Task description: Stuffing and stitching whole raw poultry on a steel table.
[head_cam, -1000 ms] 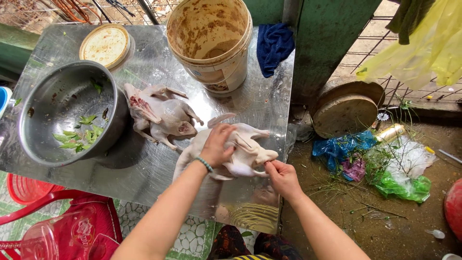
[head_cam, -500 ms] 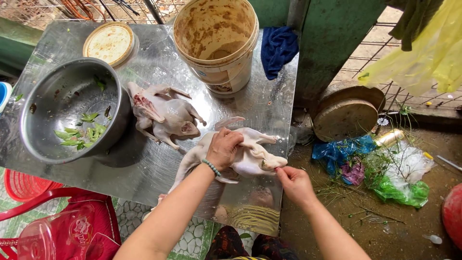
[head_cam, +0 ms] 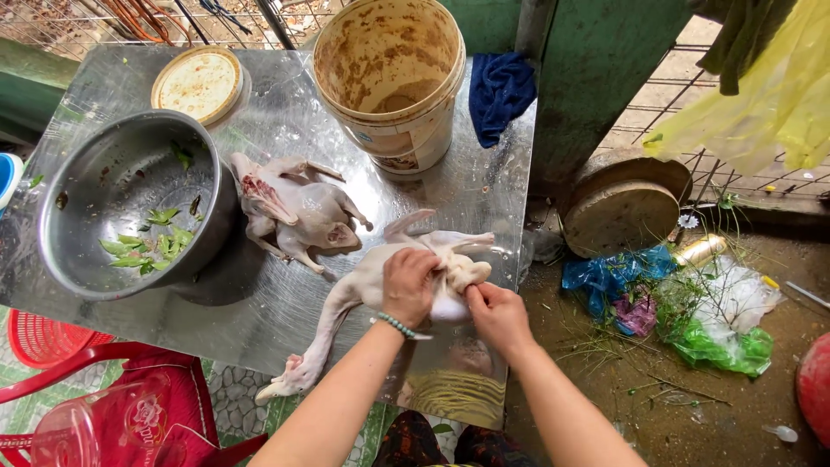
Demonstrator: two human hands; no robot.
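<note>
left hand [head_cam: 408,285] pressing bird [head_cam: 406,268], table [head_cam: 285,112] centre | right hand [head_cam: 494,313] pinching its skin at 4 o'clock | second bird [head_cam: 298,212] at 10 o'clock | risk: wet skin likely slips, carcass slides off edge

Right hand [head_cam: 497,313] moved up from the table edge onto the plucked bird [head_cam: 372,285]. It now meets left hand [head_cam: 408,285] at the carcass.

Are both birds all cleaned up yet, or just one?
Both are already plucked bare. One bird lies untouched beside the metal bowl. The other bird is in hand: the left hand presses on its body while the right hand grips its rear end. Whether either has been cleaned inside cannot be told.
</note>
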